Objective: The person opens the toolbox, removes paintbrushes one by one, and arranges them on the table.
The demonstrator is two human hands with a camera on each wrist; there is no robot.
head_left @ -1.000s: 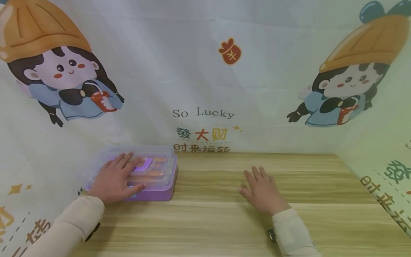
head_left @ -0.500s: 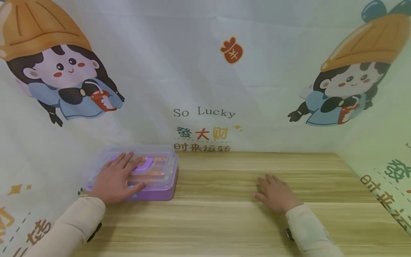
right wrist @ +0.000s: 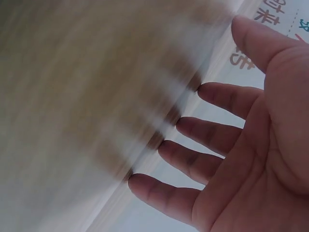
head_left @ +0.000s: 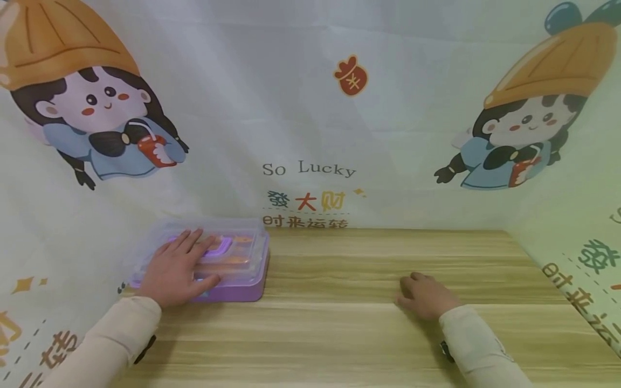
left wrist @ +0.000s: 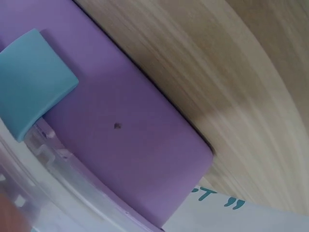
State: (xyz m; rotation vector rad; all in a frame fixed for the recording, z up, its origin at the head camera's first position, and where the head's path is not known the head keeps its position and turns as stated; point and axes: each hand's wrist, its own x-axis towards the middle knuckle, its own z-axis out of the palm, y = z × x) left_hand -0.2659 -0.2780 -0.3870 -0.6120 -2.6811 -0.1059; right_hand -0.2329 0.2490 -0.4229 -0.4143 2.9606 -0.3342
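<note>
A purple storage box (head_left: 242, 293) with a clear lid (head_left: 213, 223) sits at the left of the table, by the cloth wall. A purple handle (head_left: 224, 247) lies on the lid, and orange shapes show through it. My left hand (head_left: 177, 272) rests on the lid with its fingers spread. In the left wrist view a teal latch (left wrist: 38, 79) hangs over the box's purple side. My right hand (head_left: 427, 296) is over the right part of the table, away from the box. Its fingertips touch the wood, fingers apart and slightly bent, with nothing held in the right wrist view.
The wood-grain table (head_left: 330, 334) meets a printed cloth (head_left: 398, 161) at the back and both sides. The box stands close to the cloth in the left back corner.
My right hand has moved to the right and towards me, down onto the table, its fingers bending more. My left hand stays on the box.
</note>
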